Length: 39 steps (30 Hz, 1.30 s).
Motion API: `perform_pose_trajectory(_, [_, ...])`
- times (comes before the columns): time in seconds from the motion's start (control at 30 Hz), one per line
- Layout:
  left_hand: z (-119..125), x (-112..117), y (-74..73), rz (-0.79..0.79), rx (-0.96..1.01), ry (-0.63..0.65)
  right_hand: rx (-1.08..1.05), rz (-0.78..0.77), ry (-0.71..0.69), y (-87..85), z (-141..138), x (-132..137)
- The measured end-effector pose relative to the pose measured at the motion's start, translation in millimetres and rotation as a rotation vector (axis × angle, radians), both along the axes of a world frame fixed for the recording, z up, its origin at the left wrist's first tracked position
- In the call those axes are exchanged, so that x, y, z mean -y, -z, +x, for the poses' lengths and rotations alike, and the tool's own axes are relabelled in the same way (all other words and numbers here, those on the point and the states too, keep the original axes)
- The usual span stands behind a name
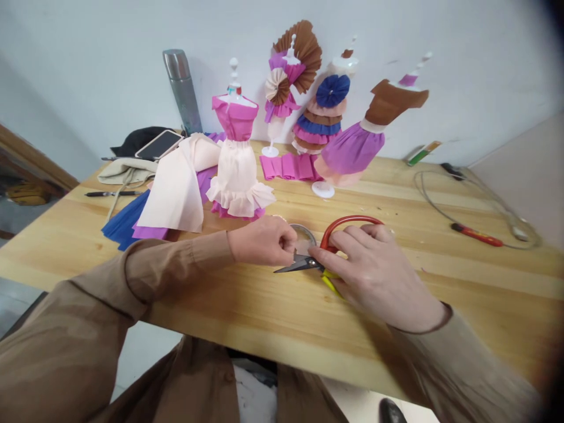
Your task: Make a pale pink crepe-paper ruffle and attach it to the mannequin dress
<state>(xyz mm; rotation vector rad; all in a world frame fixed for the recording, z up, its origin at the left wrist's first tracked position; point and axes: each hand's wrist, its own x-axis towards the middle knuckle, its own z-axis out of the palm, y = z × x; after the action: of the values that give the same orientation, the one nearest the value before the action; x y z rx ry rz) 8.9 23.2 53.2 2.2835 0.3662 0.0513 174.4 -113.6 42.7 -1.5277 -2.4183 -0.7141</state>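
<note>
My right hand [368,267] grips a pair of scissors [352,219] with a red loop handle; some yellow shows below the hand. The dark blades, slightly apart, point left across the front of the table. My left hand [264,239] is closed in a pinch by the blades, and what it holds, if anything, is too small to make out. Behind the blades, between both hands, lies a ring-shaped roll [305,230], perhaps clear tape. Just beyond my left hand stands a small dress form [233,158] in a pink top and ruffled cream skirt.
Three more dressed forms [374,129] stand along the wall, with folded pink paper [291,168] between. Cream sheets [174,194] and blue pleated paper [126,220] lie left, near a phone [159,144], pen [112,194] and flask [183,91]. A corded red-handled tool [476,235] lies right.
</note>
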Motion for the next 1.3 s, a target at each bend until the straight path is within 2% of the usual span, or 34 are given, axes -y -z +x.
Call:
perform_pose_trajectory(0.07, [2, -3, 1.2, -0.117, -0.053, 0.001, 0.015, 0.02, 0.001, -0.4, -1, 0])
perform_pose_trajectory(0.13, [3, -6, 2.6, -0.158, -0.083, -0.003, 0.024, 0.036, 0.005, 0.1, -1, 0])
perform_pose_trajectory(0.47, [3, -5, -2.4, -0.164, -0.092, 0.033, -0.006, 0.072, 0.022, 6.1, -4, 5])
perform_pose_trajectory(0.93, [1, -11, 5.1, -0.145, -0.051, 0.125, -0.029, 0.059, 0.041, 11.2, -5, 7])
perform_pose_trajectory(1.17, [0, -6, -1.8, -0.098, -0.055, 0.079, -0.044, 0.068, 0.029, 12.4, -4, 8])
perform_pose_trajectory(1.3, [-2, -10, -0.5, -0.117, -0.071, 0.031, -0.051, 0.079, 0.039, 13.5, -2, 9])
